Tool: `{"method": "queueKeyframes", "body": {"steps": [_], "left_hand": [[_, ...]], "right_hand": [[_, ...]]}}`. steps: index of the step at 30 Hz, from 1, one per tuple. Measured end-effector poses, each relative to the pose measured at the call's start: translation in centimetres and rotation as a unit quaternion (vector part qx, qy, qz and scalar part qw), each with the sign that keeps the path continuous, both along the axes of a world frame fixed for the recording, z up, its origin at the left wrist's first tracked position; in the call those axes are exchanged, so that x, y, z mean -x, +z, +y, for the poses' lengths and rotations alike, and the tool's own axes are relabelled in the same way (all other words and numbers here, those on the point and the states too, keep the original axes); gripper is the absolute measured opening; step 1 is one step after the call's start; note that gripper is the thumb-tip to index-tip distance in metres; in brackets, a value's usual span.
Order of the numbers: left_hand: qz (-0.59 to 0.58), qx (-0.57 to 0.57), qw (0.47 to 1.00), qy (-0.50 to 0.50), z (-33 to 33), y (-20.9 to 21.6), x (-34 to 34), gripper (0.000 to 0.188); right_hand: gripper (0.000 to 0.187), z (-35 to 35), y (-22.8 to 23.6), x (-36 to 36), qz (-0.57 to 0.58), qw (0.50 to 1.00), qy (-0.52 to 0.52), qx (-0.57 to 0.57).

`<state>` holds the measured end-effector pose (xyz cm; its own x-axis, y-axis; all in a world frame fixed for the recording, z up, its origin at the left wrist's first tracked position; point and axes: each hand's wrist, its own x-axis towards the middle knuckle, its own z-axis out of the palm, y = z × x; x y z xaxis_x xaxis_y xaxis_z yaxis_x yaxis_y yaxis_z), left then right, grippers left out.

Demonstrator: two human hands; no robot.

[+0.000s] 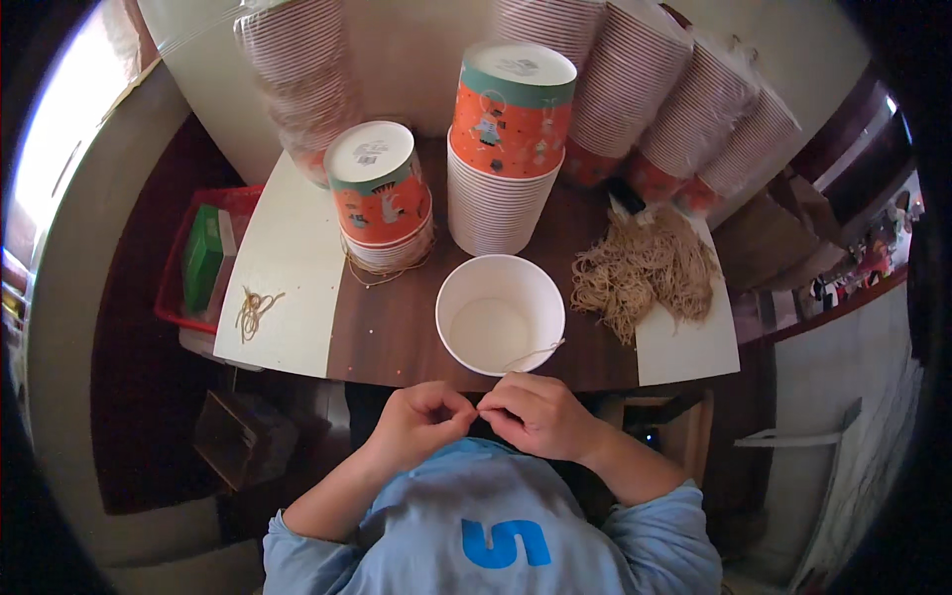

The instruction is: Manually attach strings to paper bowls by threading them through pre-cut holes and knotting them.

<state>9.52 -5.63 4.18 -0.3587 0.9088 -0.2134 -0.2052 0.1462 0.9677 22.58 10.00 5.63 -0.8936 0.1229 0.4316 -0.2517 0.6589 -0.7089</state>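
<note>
My left hand [424, 421] and my right hand [540, 415] meet in front of my chest, just off the table's near edge. Each has its thumb and forefinger pinched, tips almost touching. What lies between them is too small to make out. Just beyond stands an open white paper tub [462, 297], its mouth facing up. A piece of thin beige cord [535, 354] lies inside it and reaches over the near right rim. Behind the tub rises a tall stack of upturned paper tubs [496, 203], the top one orange and green.
On the left, a shorter upturned stack [382, 213] has cord round its base. A small cord bunch [254, 312] lies on the white table end. To the right is a large heap of beige cord [645, 273]. Plastic-wrapped tub stacks [635, 84] line the back; a red crate [174, 297] sits left.
</note>
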Motion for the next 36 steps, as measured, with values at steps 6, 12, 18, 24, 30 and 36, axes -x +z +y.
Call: {"method": "queueKeyframes", "body": {"steps": [6,12,18,24,30,36], "left_hand": [[0.044,-0.011,0.999,0.002,-0.3,-0.2,-0.2,0.006],[0.138,-0.023,0.99,-0.011,0.2,-0.1,0.5,0.01],[0.35,0.005,0.931,0.106,4.2,-0.2,5.4,0.035],[0.423,0.089,0.9,0.05,8.0,-3.0,8.9,0.043],[-0.009,0.032,0.999,0.021,6.8,-3.9,9.2,0.035],[-0.203,-0.009,0.979,0.023,5.7,-2.6,7.8,0.037]], "right_hand": [[0.013,-0.2,-0.2,-0.2,-0.009,1.0,0.001,0.029],[0.01,0.4,0.2,0.4,-0.044,0.998,0.008,0.037],[0.009,7.2,-0.9,2.9,-0.031,0.975,-0.206,-0.081],[0.011,11.6,-2.6,5.4,-0.208,0.942,-0.18,-0.19],[0.012,8.8,1.2,5.0,-0.289,0.931,-0.143,-0.169],[0.011,6.3,6.6,4.0,-0.295,0.929,-0.113,-0.191]]}}
